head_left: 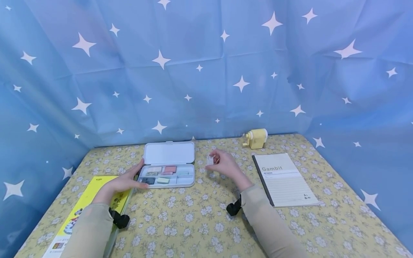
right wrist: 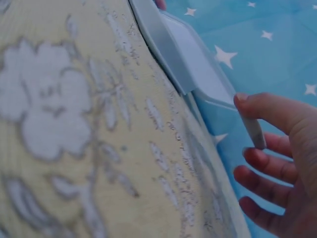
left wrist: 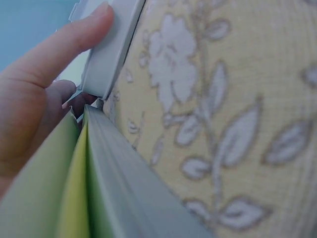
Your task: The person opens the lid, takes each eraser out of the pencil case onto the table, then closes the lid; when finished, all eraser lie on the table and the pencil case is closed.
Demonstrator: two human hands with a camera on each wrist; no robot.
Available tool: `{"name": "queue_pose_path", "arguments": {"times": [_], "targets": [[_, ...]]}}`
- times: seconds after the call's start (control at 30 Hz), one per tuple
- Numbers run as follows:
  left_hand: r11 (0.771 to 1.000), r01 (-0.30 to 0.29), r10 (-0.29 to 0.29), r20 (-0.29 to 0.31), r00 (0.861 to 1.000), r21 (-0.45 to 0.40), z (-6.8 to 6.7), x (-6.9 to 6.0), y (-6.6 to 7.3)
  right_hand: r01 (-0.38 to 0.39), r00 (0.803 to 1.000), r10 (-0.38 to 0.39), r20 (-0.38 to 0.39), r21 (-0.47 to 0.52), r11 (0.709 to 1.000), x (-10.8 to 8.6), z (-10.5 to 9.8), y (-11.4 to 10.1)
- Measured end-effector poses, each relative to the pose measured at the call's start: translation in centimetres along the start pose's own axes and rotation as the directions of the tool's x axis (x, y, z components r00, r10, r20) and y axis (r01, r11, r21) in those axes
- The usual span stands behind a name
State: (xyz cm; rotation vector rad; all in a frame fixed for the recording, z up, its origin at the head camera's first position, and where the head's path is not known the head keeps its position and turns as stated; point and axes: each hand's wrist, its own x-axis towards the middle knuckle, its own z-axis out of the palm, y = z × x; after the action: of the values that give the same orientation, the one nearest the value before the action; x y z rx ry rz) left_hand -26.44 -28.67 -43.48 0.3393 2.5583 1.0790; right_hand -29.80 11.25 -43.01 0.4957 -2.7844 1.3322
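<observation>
A white pencil case (head_left: 169, 153) lies with its lid raised, and several small erasers sit in its compartments, among them a pink eraser (head_left: 170, 169), a pale green eraser (head_left: 162, 180) and a dark eraser (head_left: 148, 180). My left hand (head_left: 124, 182) holds the case's left end; its thumb (left wrist: 91, 29) lies along the near side, the other fingers partly hidden beyond. To the right of the case, my right hand (head_left: 226, 166) pinches a small, flat white eraser (right wrist: 252, 130) between thumb and fingertips, above the tablecloth and apart from the case.
Under my left forearm lies a yellow book (head_left: 91, 191), close to the case. A notebook (head_left: 287, 181) rests on the right, with a yellow pencil sharpener (head_left: 257, 138) behind it. A blue star-patterned curtain (head_left: 200, 82) hangs behind the flowered tablecloth (head_left: 180, 225).
</observation>
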Motion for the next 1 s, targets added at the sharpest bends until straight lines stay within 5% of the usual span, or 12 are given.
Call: {"name": "queue_pose_path", "arguments": {"times": [1.0], "targets": [[1.000,0.013,-0.013,-0.012,1.000,0.000,0.0,0.0,0.0,-0.024,0.998,0.027,0.050,-0.055,0.998,0.4,1.0,1.6]]}}
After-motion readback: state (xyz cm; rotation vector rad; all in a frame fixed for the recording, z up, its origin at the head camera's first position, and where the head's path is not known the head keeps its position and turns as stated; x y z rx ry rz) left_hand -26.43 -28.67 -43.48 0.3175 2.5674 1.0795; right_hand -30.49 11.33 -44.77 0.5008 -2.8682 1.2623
